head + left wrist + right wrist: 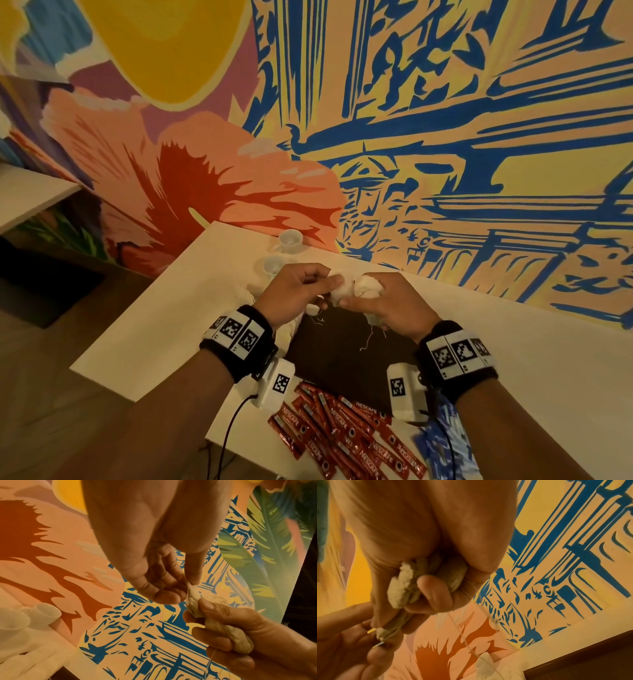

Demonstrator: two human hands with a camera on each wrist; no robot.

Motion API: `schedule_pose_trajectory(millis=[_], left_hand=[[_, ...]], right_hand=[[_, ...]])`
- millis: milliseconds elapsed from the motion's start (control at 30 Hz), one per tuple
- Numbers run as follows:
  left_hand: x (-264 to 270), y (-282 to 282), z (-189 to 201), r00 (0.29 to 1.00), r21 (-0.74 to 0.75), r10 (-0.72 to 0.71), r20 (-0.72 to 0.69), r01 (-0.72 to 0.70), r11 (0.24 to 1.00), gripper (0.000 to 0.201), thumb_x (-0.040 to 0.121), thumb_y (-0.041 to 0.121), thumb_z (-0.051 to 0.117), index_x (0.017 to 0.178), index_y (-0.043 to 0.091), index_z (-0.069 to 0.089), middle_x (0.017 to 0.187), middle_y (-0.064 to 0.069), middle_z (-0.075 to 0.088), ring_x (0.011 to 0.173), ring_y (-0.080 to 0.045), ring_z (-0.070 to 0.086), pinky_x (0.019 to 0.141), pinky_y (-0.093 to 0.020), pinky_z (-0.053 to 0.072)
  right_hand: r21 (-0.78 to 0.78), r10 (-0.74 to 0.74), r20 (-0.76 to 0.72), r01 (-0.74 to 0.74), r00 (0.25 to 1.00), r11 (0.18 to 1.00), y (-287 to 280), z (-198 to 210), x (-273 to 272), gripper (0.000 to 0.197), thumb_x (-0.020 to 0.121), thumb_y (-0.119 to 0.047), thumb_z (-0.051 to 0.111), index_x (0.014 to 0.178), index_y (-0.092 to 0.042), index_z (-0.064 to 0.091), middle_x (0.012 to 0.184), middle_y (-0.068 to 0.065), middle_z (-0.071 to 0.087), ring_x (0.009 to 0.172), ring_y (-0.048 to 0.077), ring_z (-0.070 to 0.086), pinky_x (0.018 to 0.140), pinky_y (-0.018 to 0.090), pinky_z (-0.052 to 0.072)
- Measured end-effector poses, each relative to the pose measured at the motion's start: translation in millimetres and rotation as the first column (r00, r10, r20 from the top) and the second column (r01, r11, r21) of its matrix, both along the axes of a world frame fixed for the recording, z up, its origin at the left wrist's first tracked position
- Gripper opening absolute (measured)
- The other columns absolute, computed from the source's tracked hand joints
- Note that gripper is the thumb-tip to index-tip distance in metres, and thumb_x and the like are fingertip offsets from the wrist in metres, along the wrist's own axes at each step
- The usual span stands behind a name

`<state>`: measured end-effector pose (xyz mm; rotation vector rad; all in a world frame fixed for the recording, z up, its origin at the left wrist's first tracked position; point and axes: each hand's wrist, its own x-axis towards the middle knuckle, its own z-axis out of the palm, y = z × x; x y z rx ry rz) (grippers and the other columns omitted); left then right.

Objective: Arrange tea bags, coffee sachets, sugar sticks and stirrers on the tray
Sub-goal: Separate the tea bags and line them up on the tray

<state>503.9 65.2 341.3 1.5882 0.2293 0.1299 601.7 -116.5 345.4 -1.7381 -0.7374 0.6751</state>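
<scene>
- A bunch of soft white paper tea bags (pixel 368 286) with thin strings sits in the right hand (pixel 394 308), whose grip is clenched round it just above the dark brown rectangular tray (pixel 342 356).
- The left hand (pixel 294 294) pinches one tea bag at the end of that bunch; I judge it is teasing a single bag free.
- Exact count of tea bags in the bunch cannot be told; several, tangled.
- On the tray: only loose strings show, so the arranging looks barely begun.
- Near edge of the tray: a heap of red Nescafé coffee sachets (pixel 342 435) on the white desk (pixel 164 325), well over ten, none yet arranged.
- Right of that heap: blue-and-white packets (pixel 442 442), perhaps sugar sticks; count unclear.
- Beyond the tray: two small white cups (pixel 289 240).
- Stirrers: none that I can make out for sure.
</scene>
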Motion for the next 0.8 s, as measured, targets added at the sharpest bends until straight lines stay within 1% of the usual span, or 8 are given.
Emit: schedule_pose_trajectory(millis=[133, 233, 300, 333, 467, 567, 700, 800], left_hand=[[11, 15, -7, 0.999, 0.066, 0.034, 0.005, -0.035, 0.997, 0.025, 0.091, 0.022, 0.072, 0.095, -0.003, 0.072, 0.08, -0.011, 0.07, 0.072, -0.022, 0.063, 0.071, -0.034, 0.055], [20, 29, -13, 0.998, 0.075, 0.06, 0.006, -0.06, 0.995, 0.025, 0.092, 0.021, 0.071, 0.097, -0.004, 0.071, 0.082, -0.018, 0.07, 0.072, -0.02, 0.065, 0.069, -0.033, 0.055], [28, 42, -16, 0.996, 0.083, 0.089, 0.007, -0.09, 0.993, 0.022, 0.092, 0.018, 0.071, 0.103, -0.001, 0.071, 0.089, -0.024, 0.071, 0.074, -0.02, 0.066, 0.068, -0.033, 0.056], [32, 50, -18, 0.995, 0.096, 0.102, 0.005, -0.102, 0.99, 0.019, 0.093, 0.017, 0.07, 0.105, 0.002, 0.07, 0.091, -0.023, 0.072, 0.075, -0.019, 0.066, 0.067, -0.031, 0.056], [55, 82, -33, 0.994, 0.162, 0.102, -0.028, -0.096, 0.982, 0.01, 0.093, 0.01, 0.068, 0.102, 0.007, 0.07, 0.088, -0.014, 0.075, 0.076, -0.018, 0.067, 0.068, -0.031, 0.056], [71, 100, -55, 0.991, 0.126, 0.061, -0.123, -0.045, 0.991, 0.008, 0.093, 0.004, 0.066, 0.101, 0.002, 0.068, 0.084, -0.01, 0.074, 0.072, -0.02, 0.067, 0.064, -0.028, 0.056], [82, 106, -97, 0.964, 0.017, -0.07, -0.257, 0.077, 0.997, 0.008, 0.093, 0.0, 0.065, 0.101, -0.001, 0.067, 0.082, -0.014, 0.07, 0.067, -0.021, 0.065, 0.066, -0.031, 0.059], [88, 102, -128, 0.936, 0.014, -0.134, -0.324, 0.146, 0.989, 0.008, 0.093, 0.001, 0.065, 0.1, 0.005, 0.067, 0.086, -0.013, 0.07, 0.073, -0.022, 0.067, 0.072, -0.034, 0.06]], right_hand=[[-0.026, -0.031, -0.02, 0.03, 0.999, 0.999, 16, -8, 10, 0.023, 0.08, -0.015, 0.084, 0.09, 0.0, 0.07, 0.059, -0.002, 0.062, 0.045, 0.007, 0.053, 0.041, 0.019, 0.04], [-0.086, -0.057, 0.0, 0.056, 0.998, 0.995, 25, -19, 18, 0.024, 0.083, -0.022, 0.082, 0.093, -0.003, 0.071, 0.061, 0.001, 0.063, 0.047, 0.007, 0.054, 0.042, 0.018, 0.041], [-0.152, -0.117, -0.009, 0.114, 0.993, 0.982, 28, -30, 24, 0.024, 0.088, -0.031, 0.078, 0.093, -0.008, 0.073, 0.073, 0.012, 0.068, 0.057, 0.011, 0.058, 0.046, 0.02, 0.044], [-0.184, -0.162, -0.022, 0.156, 0.987, 0.971, 29, -36, 26, 0.024, 0.09, -0.034, 0.074, 0.092, -0.01, 0.074, 0.079, 0.013, 0.07, 0.062, 0.014, 0.059, 0.049, 0.021, 0.045], [-0.259, -0.282, -0.108, 0.246, 0.953, 0.934, 29, -58, 32, 0.029, 0.098, -0.043, 0.061, 0.098, -0.017, 0.074, 0.082, -0.001, 0.077, 0.057, 0.004, 0.059, 0.053, 0.021, 0.045], [-0.29, -0.335, -0.132, 0.287, 0.933, 0.913, 32, -74, 32, 0.03, 0.099, -0.045, 0.059, 0.096, -0.02, 0.075, 0.084, 0.0, 0.077, 0.061, 0.007, 0.061, 0.052, 0.024, 0.047], [-0.306, -0.329, -0.157, 0.271, 0.931, 0.913, 40, -91, 33, 0.035, 0.099, -0.044, 0.059, 0.092, -0.014, 0.076, 0.081, 0.005, 0.077, 0.065, 0.014, 0.064, 0.051, 0.026, 0.048], [-0.343, -0.265, -0.129, 0.208, 0.956, 0.916, 43, -98, 36, 0.035, 0.099, -0.044, 0.058, 0.09, -0.015, 0.076, 0.081, 0.003, 0.077, 0.071, 0.014, 0.07, 0.061, 0.029, 0.054]])
